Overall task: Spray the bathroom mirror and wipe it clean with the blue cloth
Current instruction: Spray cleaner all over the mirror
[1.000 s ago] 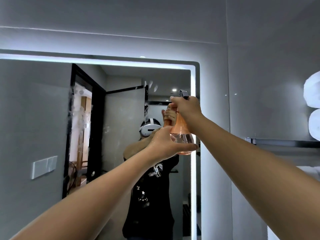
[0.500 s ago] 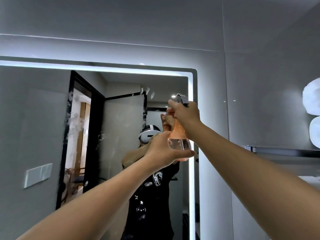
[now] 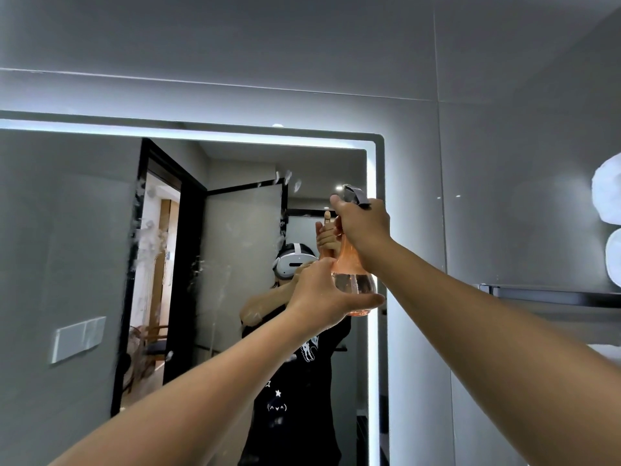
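The bathroom mirror (image 3: 84,237) with a lit edge fills the left and centre of the head view. White spray foam (image 3: 148,240) clings to the glass at left and near the top centre. I hold an orange see-through spray bottle (image 3: 353,277) up near the mirror's right edge. My right hand (image 3: 364,227) grips its neck and grey trigger head (image 3: 358,196). My left hand (image 3: 322,297) cups the round base from below and the left. The blue cloth is not in view.
Rolled white towels (image 3: 608,196) sit on a dark shelf (image 3: 551,294) on the right wall. Grey tiled wall surrounds the mirror. The mirror reflects a person with a headset, an open door and a wall switch.
The view has tilted upward, so the mirror and bottle sit lower in frame. Both hands keep the same hold on the bottle.
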`<state>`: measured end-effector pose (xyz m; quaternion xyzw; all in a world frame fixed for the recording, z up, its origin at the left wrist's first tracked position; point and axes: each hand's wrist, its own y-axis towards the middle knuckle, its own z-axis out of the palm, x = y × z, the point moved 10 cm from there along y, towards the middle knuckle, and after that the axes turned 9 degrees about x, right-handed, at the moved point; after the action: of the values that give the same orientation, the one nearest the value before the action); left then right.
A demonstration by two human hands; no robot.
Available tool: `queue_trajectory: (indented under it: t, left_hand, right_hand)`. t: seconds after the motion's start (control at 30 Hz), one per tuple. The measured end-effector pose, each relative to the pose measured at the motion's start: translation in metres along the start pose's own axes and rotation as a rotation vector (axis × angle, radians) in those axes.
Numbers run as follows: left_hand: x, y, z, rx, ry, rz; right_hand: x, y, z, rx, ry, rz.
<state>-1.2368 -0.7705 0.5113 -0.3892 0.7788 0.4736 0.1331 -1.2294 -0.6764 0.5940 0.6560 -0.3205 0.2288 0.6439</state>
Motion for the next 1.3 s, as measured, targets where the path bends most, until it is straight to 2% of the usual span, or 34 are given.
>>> queue_trajectory:
  t: [0.4,0.67,0.93,1.07,1.2,1.3]
  left_hand:
    - [0.014,-0.022,0.012,0.048,-0.019,-0.045]
    - [0.042,-0.047,0.014,-0.041,-0.01,-0.087]
    - [0.047,-0.061,0.021,-0.02,-0.044,-0.116]
    - [0.052,-0.069,0.023,0.017,-0.07,-0.123]
    - [0.06,-0.077,0.02,0.11,-0.073,-0.121]
    - [0.068,-0.082,0.009,0.102,-0.124,-0.139]
  right_hand:
    - [-0.02,-0.016,0.014,0.096,-0.013,0.064]
    - [-0.056,-0.046,0.035,0.171,-0.01,0.118]
    - [-0.077,-0.063,0.03,0.091,-0.044,0.084]
    - [-0.077,-0.069,0.028,0.139,0.028,0.07]
    - [-0.089,-0.073,0.03,0.259,0.185,0.137]
    - [-0.097,-0.079,0.032,0.343,0.278,0.166]
